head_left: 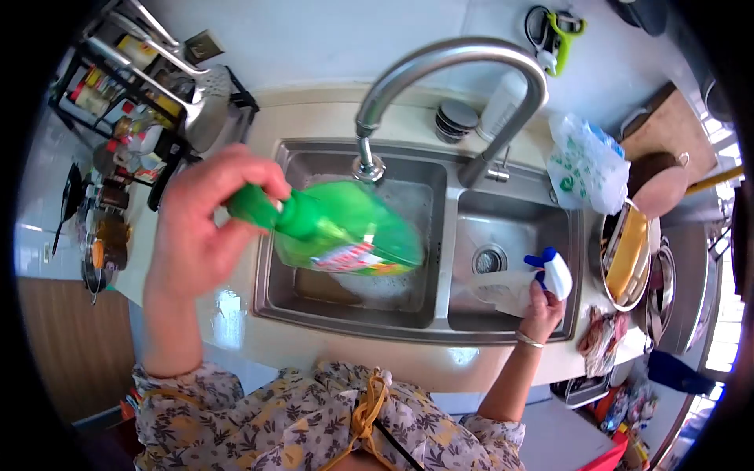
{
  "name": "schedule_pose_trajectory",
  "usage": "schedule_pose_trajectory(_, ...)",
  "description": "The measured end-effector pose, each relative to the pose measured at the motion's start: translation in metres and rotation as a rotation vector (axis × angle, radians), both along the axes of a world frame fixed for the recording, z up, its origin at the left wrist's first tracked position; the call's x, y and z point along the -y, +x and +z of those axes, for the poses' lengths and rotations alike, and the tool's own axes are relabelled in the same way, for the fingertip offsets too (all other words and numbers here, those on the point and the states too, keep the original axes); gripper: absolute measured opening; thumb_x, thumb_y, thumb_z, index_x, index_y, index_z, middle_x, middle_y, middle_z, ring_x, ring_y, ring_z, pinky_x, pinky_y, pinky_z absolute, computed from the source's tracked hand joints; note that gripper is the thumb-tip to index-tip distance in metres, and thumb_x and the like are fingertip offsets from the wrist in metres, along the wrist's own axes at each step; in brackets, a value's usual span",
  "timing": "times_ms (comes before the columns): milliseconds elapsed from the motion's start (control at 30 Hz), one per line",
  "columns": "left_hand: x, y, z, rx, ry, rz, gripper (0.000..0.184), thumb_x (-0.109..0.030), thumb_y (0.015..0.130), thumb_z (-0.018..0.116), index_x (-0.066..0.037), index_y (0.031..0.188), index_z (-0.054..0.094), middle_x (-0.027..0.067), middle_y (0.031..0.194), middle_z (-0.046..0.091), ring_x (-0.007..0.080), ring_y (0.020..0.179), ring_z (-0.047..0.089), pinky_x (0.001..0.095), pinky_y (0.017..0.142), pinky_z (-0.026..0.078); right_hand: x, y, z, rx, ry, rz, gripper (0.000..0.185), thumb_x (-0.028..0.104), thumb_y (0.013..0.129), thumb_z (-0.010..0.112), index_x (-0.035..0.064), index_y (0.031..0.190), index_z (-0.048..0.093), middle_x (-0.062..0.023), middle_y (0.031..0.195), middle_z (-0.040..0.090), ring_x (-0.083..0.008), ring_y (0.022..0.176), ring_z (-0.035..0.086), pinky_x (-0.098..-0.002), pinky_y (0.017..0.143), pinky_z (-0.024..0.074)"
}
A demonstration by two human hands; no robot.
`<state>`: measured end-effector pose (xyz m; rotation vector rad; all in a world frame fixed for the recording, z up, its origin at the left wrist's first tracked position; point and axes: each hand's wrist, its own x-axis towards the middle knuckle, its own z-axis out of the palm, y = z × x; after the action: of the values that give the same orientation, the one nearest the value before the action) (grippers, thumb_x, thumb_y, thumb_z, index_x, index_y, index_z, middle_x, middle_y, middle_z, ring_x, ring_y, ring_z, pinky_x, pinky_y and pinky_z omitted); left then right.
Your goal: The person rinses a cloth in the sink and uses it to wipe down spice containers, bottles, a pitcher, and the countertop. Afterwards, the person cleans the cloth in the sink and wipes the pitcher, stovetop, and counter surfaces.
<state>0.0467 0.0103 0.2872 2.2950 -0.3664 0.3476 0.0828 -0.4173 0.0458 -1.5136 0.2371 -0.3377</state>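
Note:
My left hand is closed round the neck and cap of a green dish soap bottle. The bottle lies tilted on its side in the air over the large left basin, where suds and water show; its edges are blurred. My right hand grips a spray bottle by the neck, just under its blue and white trigger head. That clear bottle lies nearly sideways over the small right basin, its base pointing left. A bracelet sits on my right wrist.
A curved metal faucet arches over the sink. Wet patches mark the front counter. Ladles and a spice rack stand left; a plastic bag and a pot of utensils are right. Scissors hang on the wall.

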Motion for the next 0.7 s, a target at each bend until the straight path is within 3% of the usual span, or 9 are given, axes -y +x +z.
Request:
schedule_pose_trajectory(167,-0.038,0.008,0.026,-0.100,0.079,0.127,0.034,0.014,0.069,0.047,-0.001,0.098,0.057,0.0023,0.090,0.058,0.0079,0.078,0.053,0.0222,0.064,0.045,0.006,0.047,0.057,0.015,-0.247,-0.033,0.033,0.008,0.078,0.070,-0.0022,0.109,0.063,-0.0027,0.093,0.065,-0.0088,0.079,0.055,-0.0226,0.072,0.0426)
schedule_pose_trajectory(333,-0.075,0.039,0.037,-0.044,0.054,0.243,0.027,0.009,0.078,0.047,-0.005,0.100,0.057,-0.0018,0.091,0.055,0.0058,0.080,0.050,0.0196,0.070,0.040,-0.002,0.111,0.115,0.109,-0.302,0.042,0.032,0.008,0.079,0.071,-0.0024,0.108,0.062,-0.0033,0.090,0.065,-0.0076,0.079,0.055,-0.0211,0.070,0.0427)
schedule_pose_trajectory(500,-0.094,0.085,0.038,0.079,0.194,0.232,0.021,0.009,0.076,0.046,-0.003,0.093,0.051,0.0024,0.084,0.050,0.0106,0.079,0.046,0.0222,0.073,0.038,-0.007,0.194,0.128,0.219,-0.287,0.156,0.034,0.013,0.078,0.072,-0.0034,0.106,0.062,-0.0050,0.088,0.066,-0.0091,0.074,0.056,-0.0232,0.067,0.0440)
schedule_pose_trajectory(600,-0.098,0.112,0.033,0.080,0.349,0.229,0.019,0.010,0.074,0.045,-0.002,0.089,0.047,0.0056,0.081,0.046,0.0141,0.078,0.046,0.0243,0.072,0.038,-0.017,0.230,0.138,0.129,-0.393,0.164,0.034,0.016,0.077,0.072,-0.0036,0.103,0.063,-0.0058,0.087,0.067,-0.0100,0.073,0.056,-0.0244,0.065,0.0443)
schedule_pose_trajectory(667,-0.102,0.133,0.023,0.109,0.336,0.184,0.021,0.010,0.071,0.043,-0.001,0.089,0.046,0.0096,0.081,0.046,0.0211,0.077,0.046,0.0283,0.072,0.039,-0.023,0.250,0.140,0.120,-0.366,0.169,0.033,0.017,0.076,0.073,-0.0034,0.101,0.064,-0.0059,0.087,0.067,-0.0103,0.073,0.056,-0.0245,0.065,0.0438)
schedule_pose_trajectory(700,-0.100,0.142,0.020,0.076,0.327,0.176,0.023,0.012,0.069,0.042,-0.001,0.088,0.045,0.0088,0.081,0.046,0.0205,0.079,0.047,0.0269,0.075,0.039,-0.020,0.268,0.131,0.163,-0.367,0.157,0.033,0.018,0.076,0.073,-0.0032,0.100,0.064,-0.0043,0.084,0.066,-0.0102,0.071,0.055,-0.0239,0.063,0.0422)
